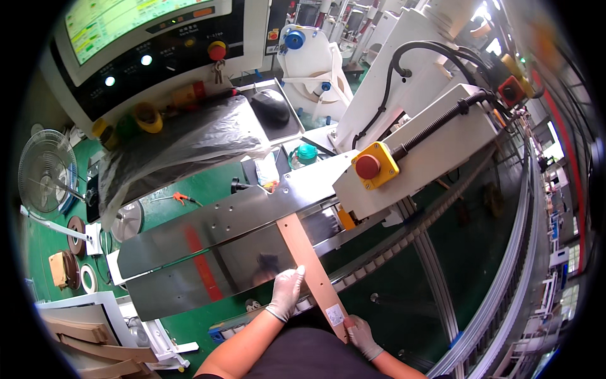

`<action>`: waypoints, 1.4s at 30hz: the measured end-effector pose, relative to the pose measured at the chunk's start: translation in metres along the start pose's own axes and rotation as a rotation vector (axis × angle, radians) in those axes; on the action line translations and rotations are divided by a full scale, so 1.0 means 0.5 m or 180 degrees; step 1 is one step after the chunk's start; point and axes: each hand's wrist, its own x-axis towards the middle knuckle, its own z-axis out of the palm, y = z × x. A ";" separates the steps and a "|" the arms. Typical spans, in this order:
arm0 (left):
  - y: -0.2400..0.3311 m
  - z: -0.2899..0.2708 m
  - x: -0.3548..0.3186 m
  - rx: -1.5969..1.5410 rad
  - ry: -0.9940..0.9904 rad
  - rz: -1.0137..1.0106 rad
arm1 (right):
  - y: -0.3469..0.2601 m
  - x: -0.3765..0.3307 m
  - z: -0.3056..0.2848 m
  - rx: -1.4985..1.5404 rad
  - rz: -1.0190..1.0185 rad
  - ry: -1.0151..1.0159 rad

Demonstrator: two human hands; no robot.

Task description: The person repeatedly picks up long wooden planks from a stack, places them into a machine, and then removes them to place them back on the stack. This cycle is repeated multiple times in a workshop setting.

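Your left hand lies flat, fingers spread, steadying the wooden strip against the steel plate. Your right hand pinches its near end — keeping it aligned.

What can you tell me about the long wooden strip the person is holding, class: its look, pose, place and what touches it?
The wooden strip is long, narrow, flat and light brown, with a small white label near its close end. It lies slanted across the shiny metal table, its far end toward the machine. The gloved left hand rests on its left edge; the gloved right hand grips its near end.

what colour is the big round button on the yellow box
Red, on the yellow box; the head view shows it clearly.
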 end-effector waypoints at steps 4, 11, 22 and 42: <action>0.056 0.058 0.029 0.0391 -0.0115 0.0127 | 0.023 0.032 -0.058 -0.0031 -0.0097 0.0077; 0.020 0.186 0.111 0.0845 -0.0388 0.0123 | 0.180 0.082 -0.171 -0.0793 -0.1295 0.0041; 0.141 0.468 0.203 -0.0467 -0.0216 -0.0669 | 0.261 0.209 -0.365 0.0132 0.0234 0.0462; 0.070 0.590 0.244 0.2979 -0.2068 0.1473 | 0.343 0.373 -0.562 0.5191 0.0809 0.2429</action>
